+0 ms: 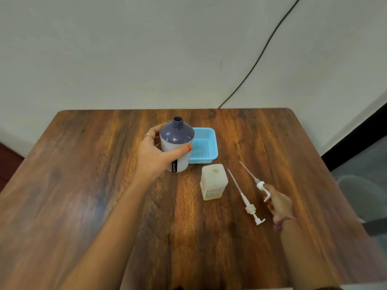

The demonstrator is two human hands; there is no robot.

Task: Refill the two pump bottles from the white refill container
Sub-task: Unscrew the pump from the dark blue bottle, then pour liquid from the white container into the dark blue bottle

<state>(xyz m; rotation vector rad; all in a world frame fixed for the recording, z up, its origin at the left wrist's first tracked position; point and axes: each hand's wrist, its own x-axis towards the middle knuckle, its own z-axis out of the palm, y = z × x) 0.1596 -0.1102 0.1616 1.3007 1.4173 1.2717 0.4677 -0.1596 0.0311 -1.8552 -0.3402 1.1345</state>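
Observation:
My left hand [154,152] grips a round bottle [177,146] with a dark blue shoulder, a white label and an uncapped neck, standing upright on the wooden table [83,174]. A squarish white container [213,181] with yellowish liquid stands open-topped near the table's middle. Two white pump heads with long dip tubes are to its right: one pump [247,200] lies flat on the wood, the other pump [254,179] is held at its head by the fingers of my right hand [279,204], its tube pointing away toward the back.
A light blue perforated plastic basket [204,144] sits just behind and right of the blue bottle. A black cable [263,53] runs down the wall behind the table. The table's right edge borders a dark floor area.

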